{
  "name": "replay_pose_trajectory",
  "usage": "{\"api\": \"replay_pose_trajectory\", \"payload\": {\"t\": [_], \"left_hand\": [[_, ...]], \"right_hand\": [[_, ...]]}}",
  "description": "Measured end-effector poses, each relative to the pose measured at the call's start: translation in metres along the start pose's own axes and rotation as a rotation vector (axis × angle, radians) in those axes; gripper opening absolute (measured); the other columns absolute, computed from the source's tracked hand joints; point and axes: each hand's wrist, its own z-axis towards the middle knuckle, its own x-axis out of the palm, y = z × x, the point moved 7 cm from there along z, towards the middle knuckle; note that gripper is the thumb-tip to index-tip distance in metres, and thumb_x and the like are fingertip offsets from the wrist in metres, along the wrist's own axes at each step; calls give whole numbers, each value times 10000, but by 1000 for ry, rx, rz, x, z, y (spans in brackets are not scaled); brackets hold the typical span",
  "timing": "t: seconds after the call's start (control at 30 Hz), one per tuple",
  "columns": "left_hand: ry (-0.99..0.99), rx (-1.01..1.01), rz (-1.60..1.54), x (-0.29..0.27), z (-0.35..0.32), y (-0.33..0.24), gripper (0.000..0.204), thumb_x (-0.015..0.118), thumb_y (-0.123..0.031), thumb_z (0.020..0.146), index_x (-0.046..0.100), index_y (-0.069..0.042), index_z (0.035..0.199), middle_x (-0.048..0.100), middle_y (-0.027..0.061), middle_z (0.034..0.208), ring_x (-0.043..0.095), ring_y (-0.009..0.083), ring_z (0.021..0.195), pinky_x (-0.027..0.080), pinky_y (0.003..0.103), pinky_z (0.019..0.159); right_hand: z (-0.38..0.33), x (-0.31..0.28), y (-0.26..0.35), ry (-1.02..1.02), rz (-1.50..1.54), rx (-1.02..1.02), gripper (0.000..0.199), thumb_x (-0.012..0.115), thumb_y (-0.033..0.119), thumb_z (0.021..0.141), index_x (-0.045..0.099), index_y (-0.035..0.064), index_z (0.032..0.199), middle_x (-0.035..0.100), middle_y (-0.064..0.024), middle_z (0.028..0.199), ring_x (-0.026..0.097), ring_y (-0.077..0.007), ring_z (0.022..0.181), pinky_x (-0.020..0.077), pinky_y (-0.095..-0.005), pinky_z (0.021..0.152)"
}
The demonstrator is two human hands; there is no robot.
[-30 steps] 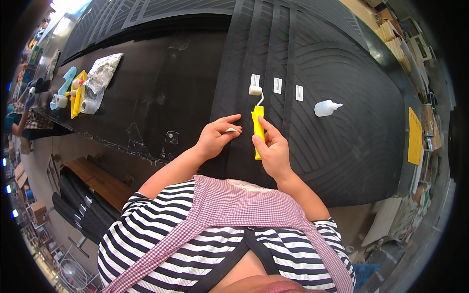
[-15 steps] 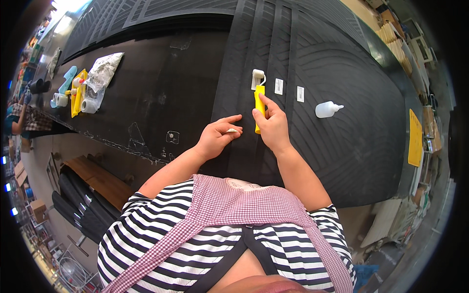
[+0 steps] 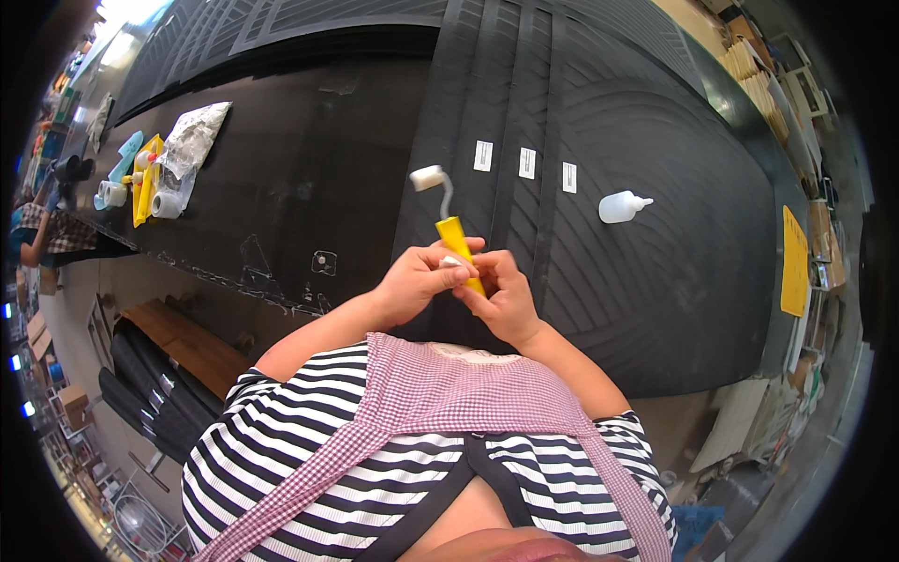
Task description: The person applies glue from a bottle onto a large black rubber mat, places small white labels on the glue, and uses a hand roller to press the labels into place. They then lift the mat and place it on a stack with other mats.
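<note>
A small hand roller [image 3: 449,228] with a yellow handle, a bent wire arm and a white roller head is tilted toward the upper left, off the black ribbed material. My left hand [image 3: 417,281] is closed around its handle, and a small white piece [image 3: 450,263] shows by the thumb. At the lower end of the handle, the fingers of my right hand [image 3: 508,300] are bent and closed on it, partly hidden behind each other. Beyond my hands, three white labels [image 3: 527,164] lie in a slanting row on the black strips.
To the right stands or lies a white squeeze bottle [image 3: 621,207]. Far left are a clear plastic bag [image 3: 194,140], tape rolls [image 3: 169,204] and a yellow tray [image 3: 146,183]. A yellow card [image 3: 794,262] is at the right edge. Another person [image 3: 47,229] is at far left.
The roller has lifted off the label and come back toward me, tilting left. My right hand has moved nearer, and my left hand has come onto the handle. The leftmost label is now uncovered.
</note>
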Motion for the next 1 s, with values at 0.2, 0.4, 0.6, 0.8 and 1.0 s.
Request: {"api": "replay_pose_trajectory", "payload": {"t": [0.2, 0.4, 0.6, 0.8, 1.0], "left_hand": [[-315, 276, 314, -36, -15, -24, 111, 677, -72, 939, 762, -15, 981, 619, 83, 1220, 595, 165, 1052, 474, 287, 912], [-424, 395, 454, -101, -41, -36, 114, 668, -32, 928, 751, -10, 1002, 607, 105, 1292, 596, 147, 1020, 473, 270, 879], [-490, 500, 397, -127, -55, -26, 107, 685, -49, 923, 750, -20, 1002, 597, 126, 1312, 617, 159, 1024, 482, 271, 892], [-492, 496, 444, -126, -53, -29, 87, 700, -51, 913, 753, -39, 980, 593, 140, 1305, 618, 178, 1058, 486, 293, 899], [-482, 529, 462, -124, -53, -31, 98, 694, 1, 893, 746, -36, 967, 589, 154, 1304, 629, 207, 1094, 502, 323, 941]], "right_hand": [[-14, -102, 1, -778, -240, -146, 260, 815, 92, 839, 560, 77, 886, 513, 44, 767, 464, -55, 657, 415, -208, 612], [1, -211, -22, -1130, -486, -151, 533, 846, 121, 775, 493, 26, 1162, 555, -105, 1155, 560, -190, 1040, 468, -326, 855], [41, -202, -19, -897, 4, -245, 456, 761, 127, 850, 530, -23, 1214, 631, -114, 1143, 630, -180, 1032, 511, -310, 879], [99, -103, -1, -367, 445, -58, 379, 678, 192, 864, 612, -34, 1160, 634, -66, 932, 548, -123, 682, 440, -257, 585], [161, -56, 22, -249, -163, -105, 310, 709, 235, 839, 686, -28, 1002, 663, -35, 827, 584, -116, 682, 471, -265, 616]]}}
